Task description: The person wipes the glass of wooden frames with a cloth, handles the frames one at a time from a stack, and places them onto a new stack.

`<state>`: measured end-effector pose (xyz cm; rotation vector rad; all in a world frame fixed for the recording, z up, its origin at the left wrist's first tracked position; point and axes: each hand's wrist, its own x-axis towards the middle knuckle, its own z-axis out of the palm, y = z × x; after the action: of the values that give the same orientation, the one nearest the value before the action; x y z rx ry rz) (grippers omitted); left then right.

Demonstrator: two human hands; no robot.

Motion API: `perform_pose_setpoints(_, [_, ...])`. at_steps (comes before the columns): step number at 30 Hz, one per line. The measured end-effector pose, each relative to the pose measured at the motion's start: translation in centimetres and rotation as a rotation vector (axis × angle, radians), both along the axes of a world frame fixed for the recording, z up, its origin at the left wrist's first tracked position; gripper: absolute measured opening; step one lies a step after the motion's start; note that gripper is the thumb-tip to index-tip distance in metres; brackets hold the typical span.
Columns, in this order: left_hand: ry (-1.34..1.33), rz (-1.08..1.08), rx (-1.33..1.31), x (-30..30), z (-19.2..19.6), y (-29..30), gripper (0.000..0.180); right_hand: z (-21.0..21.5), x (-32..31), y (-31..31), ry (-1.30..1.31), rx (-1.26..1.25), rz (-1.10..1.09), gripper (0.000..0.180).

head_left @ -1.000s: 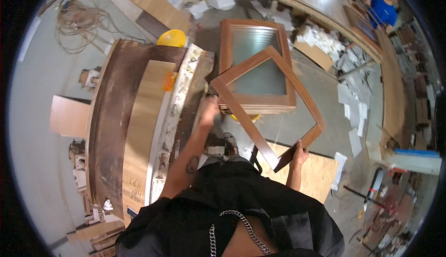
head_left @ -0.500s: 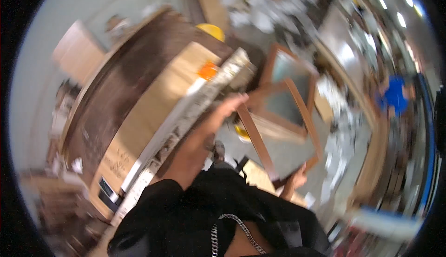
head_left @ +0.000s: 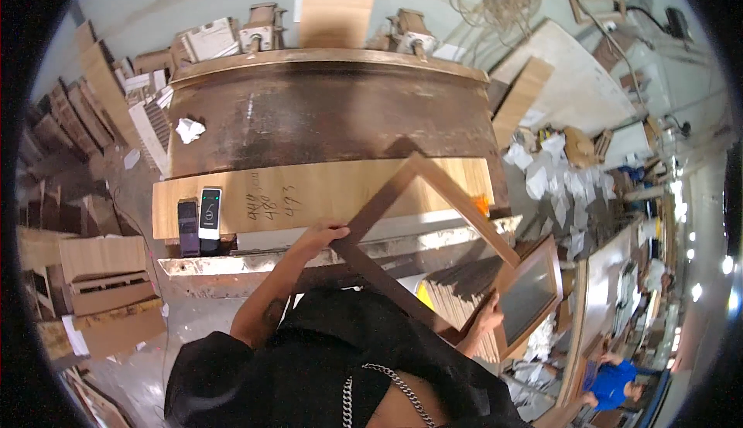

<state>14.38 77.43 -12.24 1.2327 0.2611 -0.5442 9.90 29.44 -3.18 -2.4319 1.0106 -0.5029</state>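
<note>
Both my hands hold a rectangular brown wooden frame (head_left: pixel 467 215), tilted in front of me with its far corner above the workbench (head_left: pixel 333 111). My left hand (head_left: pixel 326 234) is closed on the frame's left corner. On the opposite side, near the right corner, my right hand (head_left: pixel 486 318) grips it. Through the opening I see the bench's worn front edge and a pale plank (head_left: pixel 356 188) with pencilled writing. A phone (head_left: pixel 209 213) and a dark handheld device (head_left: pixel 188 227) lie at the plank's left end.
To the right stands a stack of wooden frames, the top one a glazed frame (head_left: pixel 534 292). Crumpled white paper (head_left: pixel 553 169) litters the floor beyond. Boards (head_left: pixel 104 265) are piled at left. A person in blue (head_left: pixel 611 381) is at far right by a long table (head_left: pixel 596 296).
My view has swung left, so the workbench now lies straight across in front of me. The wooden frame, still in both hands, has come over the bench's front edge.
</note>
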Motion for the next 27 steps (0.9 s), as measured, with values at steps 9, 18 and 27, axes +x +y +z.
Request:
perform_pose_setpoints(9, [-0.011, 0.566, 0.057, 0.1, -0.4, 9.7, 0.036, -3.2, 27.3, 13.1, 0.009, 0.050, 0.618, 0.053])
perform_pose_setpoints(18, [-0.072, 0.659, 0.402, 11.5, -1.4, 19.2, 0.045, -11.0, 47.5, 25.8, 0.275, -0.056, 0.848, 0.042])
perform_pose_setpoints(27, [0.001, 0.422, 1.531, 25.0, -4.3, 22.8, 0.083, -14.8, 51.3, 32.1, 0.272, -0.380, 1.031, 0.072])
